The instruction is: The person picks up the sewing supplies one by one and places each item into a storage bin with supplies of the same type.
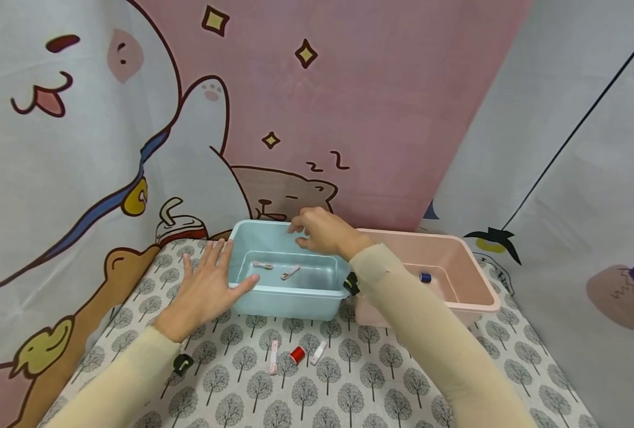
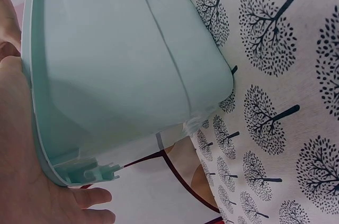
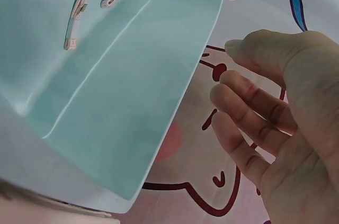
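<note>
A light blue plastic bin [image 1: 287, 302] holds two small folded strips with a banded pattern, perhaps tape measures: the left strip [image 1: 262, 266] and the right strip [image 1: 290, 273]. At the bin's left end, my left hand [image 1: 201, 294] rests against the rim, fingers spread and straight. My right hand [image 1: 324, 230] hovers over the back rim with loosely bent fingers. Nothing is between its fingers in the right wrist view, where the hand [image 3: 275, 107] is apart from the rim. In front of the bin lie a red thread spool [image 1: 297, 355], a pinkish strip [image 1: 274, 357] and a white strip [image 1: 319, 352].
A pink bin [image 1: 477, 307] stands right of the blue one, with a dark blue thread spool [image 1: 425, 277] inside; my right forearm partly covers it. Both bins stand on a tree-print tablecloth [image 1: 231, 380]. A cartoon-print curtain [image 1: 381, 119] hangs close behind.
</note>
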The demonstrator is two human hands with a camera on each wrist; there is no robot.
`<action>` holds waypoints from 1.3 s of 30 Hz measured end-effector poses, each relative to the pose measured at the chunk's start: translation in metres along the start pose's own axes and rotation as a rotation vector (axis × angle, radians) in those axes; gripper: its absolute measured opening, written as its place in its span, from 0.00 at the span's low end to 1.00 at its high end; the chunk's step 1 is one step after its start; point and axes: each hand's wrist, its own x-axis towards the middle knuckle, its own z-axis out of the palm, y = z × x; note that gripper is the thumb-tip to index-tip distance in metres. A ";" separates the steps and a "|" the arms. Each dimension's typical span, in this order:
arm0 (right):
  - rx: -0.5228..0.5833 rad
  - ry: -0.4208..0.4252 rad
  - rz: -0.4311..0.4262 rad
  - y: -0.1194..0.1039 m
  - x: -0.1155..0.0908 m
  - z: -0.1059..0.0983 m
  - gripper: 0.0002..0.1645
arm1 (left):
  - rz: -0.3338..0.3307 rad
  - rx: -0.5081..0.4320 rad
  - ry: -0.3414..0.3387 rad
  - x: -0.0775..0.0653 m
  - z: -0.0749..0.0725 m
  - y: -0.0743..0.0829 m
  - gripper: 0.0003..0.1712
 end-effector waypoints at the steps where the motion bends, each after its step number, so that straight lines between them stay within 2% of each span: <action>1: 0.002 -0.002 0.000 -0.001 -0.001 -0.001 0.16 | 0.000 -0.001 -0.001 0.000 0.000 0.000 0.71; 11: 0.009 -0.027 -0.005 -0.007 -0.016 -0.005 0.17 | -0.002 -0.012 0.000 0.000 0.000 0.000 0.71; 21: -0.011 0.005 -0.060 -0.015 -0.036 -0.001 0.16 | 0.002 -0.015 0.007 -0.001 0.000 0.001 0.71; 28: -0.044 0.048 -0.123 -0.017 -0.050 0.005 0.14 | 0.006 -0.009 0.015 -0.001 0.000 0.000 0.71; 39: -0.012 0.134 -0.221 -0.026 -0.073 0.013 0.13 | 0.006 -0.012 0.010 0.000 0.000 0.000 0.70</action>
